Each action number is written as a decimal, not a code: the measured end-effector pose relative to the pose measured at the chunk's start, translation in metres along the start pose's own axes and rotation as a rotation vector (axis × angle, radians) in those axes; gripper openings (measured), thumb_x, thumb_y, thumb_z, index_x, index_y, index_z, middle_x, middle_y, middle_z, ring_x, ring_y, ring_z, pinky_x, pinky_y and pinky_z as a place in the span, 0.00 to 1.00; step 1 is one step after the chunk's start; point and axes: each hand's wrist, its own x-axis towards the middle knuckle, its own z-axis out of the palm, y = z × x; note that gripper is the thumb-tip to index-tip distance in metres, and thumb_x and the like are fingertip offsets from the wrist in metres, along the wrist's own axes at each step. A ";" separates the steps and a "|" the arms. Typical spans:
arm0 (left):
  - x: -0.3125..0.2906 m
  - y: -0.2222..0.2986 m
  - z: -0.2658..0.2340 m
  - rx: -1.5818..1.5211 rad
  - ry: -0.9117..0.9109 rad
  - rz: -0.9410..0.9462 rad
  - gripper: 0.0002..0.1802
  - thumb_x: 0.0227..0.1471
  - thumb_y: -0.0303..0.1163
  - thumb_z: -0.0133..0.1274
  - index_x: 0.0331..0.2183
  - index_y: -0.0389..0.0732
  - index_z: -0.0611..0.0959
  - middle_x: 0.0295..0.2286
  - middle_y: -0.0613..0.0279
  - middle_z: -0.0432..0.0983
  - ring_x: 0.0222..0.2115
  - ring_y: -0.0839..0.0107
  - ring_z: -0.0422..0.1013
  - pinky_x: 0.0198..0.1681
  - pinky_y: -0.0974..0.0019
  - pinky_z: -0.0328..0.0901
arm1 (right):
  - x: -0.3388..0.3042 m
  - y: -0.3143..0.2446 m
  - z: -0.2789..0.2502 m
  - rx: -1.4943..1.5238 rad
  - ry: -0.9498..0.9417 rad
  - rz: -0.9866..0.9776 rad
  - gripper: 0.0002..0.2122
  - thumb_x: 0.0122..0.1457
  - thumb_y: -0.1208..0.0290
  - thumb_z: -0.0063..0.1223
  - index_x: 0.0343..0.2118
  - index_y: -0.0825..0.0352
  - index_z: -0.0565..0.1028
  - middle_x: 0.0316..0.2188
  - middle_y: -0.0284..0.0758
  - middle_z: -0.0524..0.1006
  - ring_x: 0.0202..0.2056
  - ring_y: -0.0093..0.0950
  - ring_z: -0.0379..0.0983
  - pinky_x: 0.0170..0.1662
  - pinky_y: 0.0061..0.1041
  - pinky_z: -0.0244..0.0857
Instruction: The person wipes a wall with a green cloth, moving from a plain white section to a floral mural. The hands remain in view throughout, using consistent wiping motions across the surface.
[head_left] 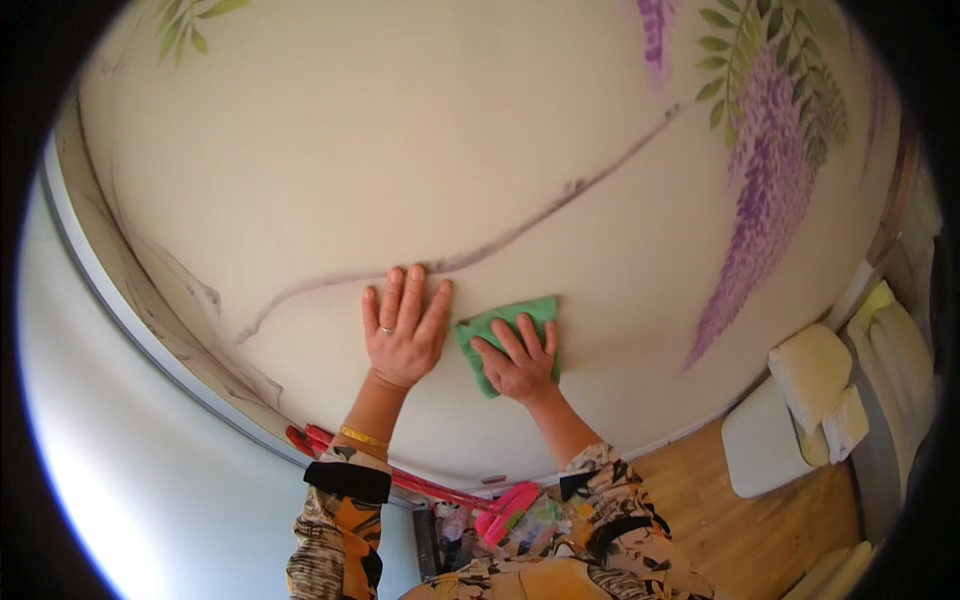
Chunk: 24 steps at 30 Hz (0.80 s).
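A cream wall [400, 130] painted with purple hanging flowers, green leaves and a brown branch fills most of the view. My left hand [405, 335] lies against it with fingers stretched upward, the tips touching the painted branch [520, 228]; nothing is in it. To its right, my right hand [520, 365] presses a folded green cloth [490, 325] to the wall, below the branch. The fingers are spread over the cloth, which sticks out around them.
Red long handles [440, 488] lean below my left forearm. A bright pink object [507, 510] and assorted clutter lie at the wall's foot. To the right are a white seat [765, 445], cream cushions [810, 370] and wooden floor [705, 485]. A metallic edge [130, 330] borders the wall's left.
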 end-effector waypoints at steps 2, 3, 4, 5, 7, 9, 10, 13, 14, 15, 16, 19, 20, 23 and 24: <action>-0.002 -0.003 -0.001 0.009 -0.014 -0.017 0.18 0.57 0.38 0.48 0.49 0.51 0.81 0.56 0.54 0.68 0.61 0.56 0.59 0.65 0.47 0.43 | 0.003 0.012 -0.002 -0.002 -0.033 -0.131 0.10 0.54 0.62 0.52 0.39 0.42 0.80 0.49 0.26 0.73 0.55 0.36 0.64 0.61 0.50 0.47; -0.007 -0.006 0.000 0.023 -0.028 -0.022 0.19 0.57 0.38 0.48 0.50 0.51 0.80 0.57 0.54 0.67 0.62 0.56 0.57 0.66 0.47 0.42 | 0.003 0.021 -0.002 -0.003 -0.046 -0.178 0.10 0.55 0.61 0.52 0.38 0.42 0.80 0.48 0.26 0.73 0.54 0.35 0.65 0.60 0.50 0.47; -0.012 -0.007 0.001 0.039 -0.032 -0.020 0.19 0.57 0.38 0.48 0.50 0.51 0.80 0.57 0.53 0.67 0.62 0.55 0.56 0.66 0.47 0.42 | -0.001 0.031 -0.005 -0.008 -0.068 -0.127 0.09 0.54 0.63 0.52 0.37 0.42 0.80 0.49 0.26 0.72 0.53 0.36 0.65 0.58 0.50 0.50; -0.019 -0.007 0.002 0.057 -0.037 -0.017 0.20 0.57 0.38 0.47 0.50 0.50 0.80 0.57 0.53 0.67 0.62 0.55 0.56 0.66 0.46 0.41 | -0.004 0.042 -0.008 -0.028 -0.024 -0.038 0.10 0.50 0.63 0.56 0.36 0.40 0.80 0.48 0.22 0.74 0.51 0.32 0.68 0.59 0.47 0.50; -0.029 -0.007 0.004 0.044 -0.036 0.000 0.20 0.57 0.37 0.47 0.51 0.50 0.80 0.57 0.53 0.67 0.62 0.54 0.56 0.66 0.45 0.41 | -0.018 0.075 -0.015 -0.118 0.050 0.052 0.11 0.55 0.62 0.53 0.42 0.48 0.78 0.52 0.32 0.70 0.55 0.40 0.64 0.58 0.52 0.51; -0.034 -0.005 0.007 0.034 -0.029 0.006 0.20 0.57 0.37 0.47 0.51 0.50 0.80 0.57 0.53 0.67 0.62 0.53 0.56 0.66 0.44 0.41 | -0.041 0.104 -0.025 -0.203 0.112 0.156 0.13 0.62 0.61 0.45 0.47 0.56 0.74 0.57 0.39 0.66 0.59 0.46 0.60 0.59 0.55 0.50; -0.034 -0.005 0.007 0.036 -0.025 0.005 0.20 0.56 0.37 0.47 0.51 0.50 0.80 0.57 0.52 0.67 0.62 0.53 0.56 0.65 0.44 0.41 | -0.051 0.114 -0.029 -0.240 0.141 0.209 0.16 0.66 0.60 0.40 0.50 0.61 0.72 0.59 0.43 0.63 0.61 0.49 0.57 0.61 0.55 0.49; -0.030 -0.001 0.005 0.044 -0.018 0.004 0.19 0.56 0.36 0.48 0.50 0.50 0.80 0.56 0.52 0.67 0.61 0.53 0.57 0.64 0.43 0.43 | -0.089 0.131 -0.032 -0.256 0.206 0.572 0.22 0.70 0.57 0.31 0.55 0.68 0.67 0.62 0.47 0.58 0.64 0.49 0.51 0.64 0.51 0.46; -0.028 0.000 0.005 0.048 -0.015 0.004 0.19 0.55 0.36 0.48 0.49 0.50 0.80 0.56 0.52 0.67 0.61 0.53 0.57 0.64 0.43 0.44 | -0.101 0.128 -0.030 -0.217 0.216 0.665 0.23 0.70 0.57 0.31 0.57 0.68 0.65 0.63 0.48 0.56 0.65 0.49 0.50 0.65 0.49 0.45; -0.025 0.000 0.005 0.043 -0.012 0.005 0.19 0.55 0.36 0.49 0.49 0.50 0.81 0.56 0.52 0.68 0.61 0.53 0.57 0.64 0.43 0.44 | -0.111 0.124 -0.029 -0.179 0.231 0.758 0.24 0.70 0.56 0.30 0.60 0.69 0.63 0.64 0.48 0.55 0.65 0.48 0.49 0.65 0.47 0.45; -0.024 0.000 0.004 0.042 -0.009 0.009 0.18 0.55 0.36 0.49 0.48 0.50 0.81 0.55 0.52 0.68 0.60 0.53 0.58 0.63 0.43 0.45 | -0.115 0.118 -0.027 -0.137 0.248 0.854 0.25 0.70 0.56 0.29 0.62 0.69 0.61 0.65 0.49 0.53 0.65 0.48 0.48 0.65 0.45 0.45; -0.022 0.000 0.000 0.032 -0.029 0.009 0.17 0.54 0.36 0.50 0.47 0.50 0.81 0.54 0.53 0.69 0.60 0.53 0.58 0.64 0.44 0.45 | -0.115 0.077 -0.011 -0.019 0.325 0.953 0.27 0.70 0.53 0.29 0.65 0.68 0.57 0.67 0.48 0.48 0.67 0.45 0.45 0.67 0.42 0.42; -0.022 0.000 0.000 0.027 -0.035 0.006 0.17 0.54 0.36 0.51 0.47 0.51 0.82 0.54 0.53 0.69 0.60 0.53 0.58 0.64 0.44 0.45 | -0.115 0.059 -0.006 -0.021 0.295 0.983 0.27 0.70 0.54 0.30 0.65 0.67 0.57 0.67 0.48 0.47 0.67 0.45 0.44 0.67 0.43 0.40; -0.025 0.000 0.002 0.045 -0.011 0.015 0.17 0.53 0.36 0.52 0.46 0.51 0.82 0.54 0.53 0.69 0.60 0.53 0.58 0.64 0.44 0.45 | -0.106 0.006 0.011 0.017 0.283 0.906 0.26 0.68 0.58 0.36 0.64 0.66 0.58 0.68 0.49 0.46 0.68 0.51 0.40 0.67 0.50 0.36; -0.026 0.000 0.001 0.042 -0.023 0.012 0.17 0.53 0.35 0.52 0.45 0.51 0.83 0.55 0.53 0.69 0.61 0.53 0.58 0.64 0.44 0.44 | -0.099 -0.006 0.017 0.030 0.272 0.852 0.25 0.67 0.58 0.38 0.63 0.66 0.60 0.67 0.49 0.47 0.67 0.52 0.40 0.66 0.52 0.35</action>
